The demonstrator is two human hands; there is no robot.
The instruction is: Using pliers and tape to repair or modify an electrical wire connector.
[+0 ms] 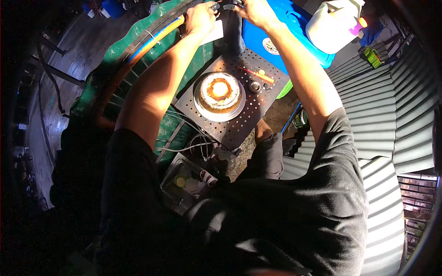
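Observation:
Both my arms reach forward to the top edge of the head view. There my left hand (201,19) is closed around a small dark object (215,7), too cut off to name. Across a narrow gap, my right hand (258,14) is closed on a small grey, metal-looking piece (229,7), whose kind I cannot make out. Below them, on a perforated metal table (230,131), stands a shallow metal dish (219,117) with a round, rust-stained part (221,92) in it. A screwdriver (264,78) with an orange handle and a small round cup (254,86) lie to its right.
At the upper right are a blue lidded box (294,23) and a white jug (329,32) with an orange cap. Green corrugated sheeting (99,78) and an orange hose (152,43) line the left. Grey corrugated sheets (368,115) cover the right. A clear tub (170,184) sits below the table.

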